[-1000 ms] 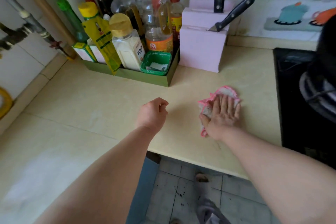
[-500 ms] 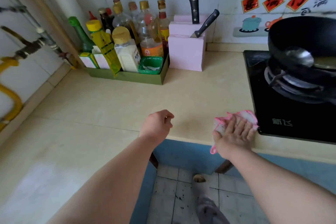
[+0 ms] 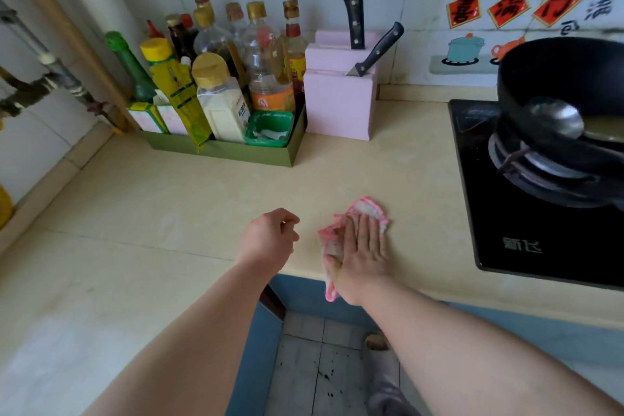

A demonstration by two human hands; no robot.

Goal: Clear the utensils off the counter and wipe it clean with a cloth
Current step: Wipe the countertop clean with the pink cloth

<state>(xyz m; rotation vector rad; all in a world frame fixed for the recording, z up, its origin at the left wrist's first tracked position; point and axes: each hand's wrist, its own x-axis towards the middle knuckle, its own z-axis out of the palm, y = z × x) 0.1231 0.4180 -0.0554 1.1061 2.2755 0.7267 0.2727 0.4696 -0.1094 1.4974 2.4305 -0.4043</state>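
A pink-edged white cloth (image 3: 368, 209) lies on the cream counter (image 3: 175, 199) near its front edge. My right hand (image 3: 364, 246) presses flat on the cloth, fingers together, with one corner of the cloth hanging over the edge. My left hand (image 3: 270, 240) rests just left of it in a loose fist, holding nothing. Two black-handled knives (image 3: 354, 15) stand in a pink knife block (image 3: 337, 105) at the back.
A green tray (image 3: 223, 149) of sauce bottles and a green tub stands back left beside the block. A black gas hob (image 3: 526, 240) at the right carries a black wok (image 3: 567, 78) with a metal ladle (image 3: 553, 115). Pipes run along the left wall.
My right hand has slid the cloth leftward from beside the hob to near my left hand. The view has dropped slightly; my left hand stays put.
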